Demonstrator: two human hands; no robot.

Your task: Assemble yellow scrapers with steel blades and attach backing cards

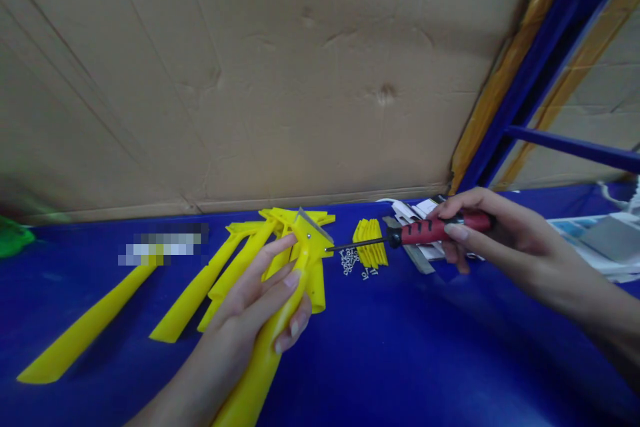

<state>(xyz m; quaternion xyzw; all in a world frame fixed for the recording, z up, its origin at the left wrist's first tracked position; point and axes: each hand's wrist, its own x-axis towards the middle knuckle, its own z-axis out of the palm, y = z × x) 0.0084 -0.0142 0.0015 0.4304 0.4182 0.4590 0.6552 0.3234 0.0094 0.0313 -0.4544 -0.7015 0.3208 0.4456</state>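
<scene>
My left hand (270, 293) is wrapped round the handle of a yellow scraper (267, 360), its head pointing up and away from me. A grey blade (320, 223) lies along the head's far edge, and small screws show on its face. In my right hand (500, 227) is a screwdriver (425, 232) with a red and black grip, held level. The shaft points left, and its tip meets the right screw on the scraper head. Behind the held scraper, several more yellow scrapers (200, 297) lie in a heap.
Beyond the screwdriver's shaft lie small nuts and screws (349, 261) and a row of flat yellow pieces (371, 243). Grey blades and white papers (423, 210) are behind my right hand. One yellow handle (90, 323) lies at left. A cardboard wall (300, 80) backs the blue table (390, 360).
</scene>
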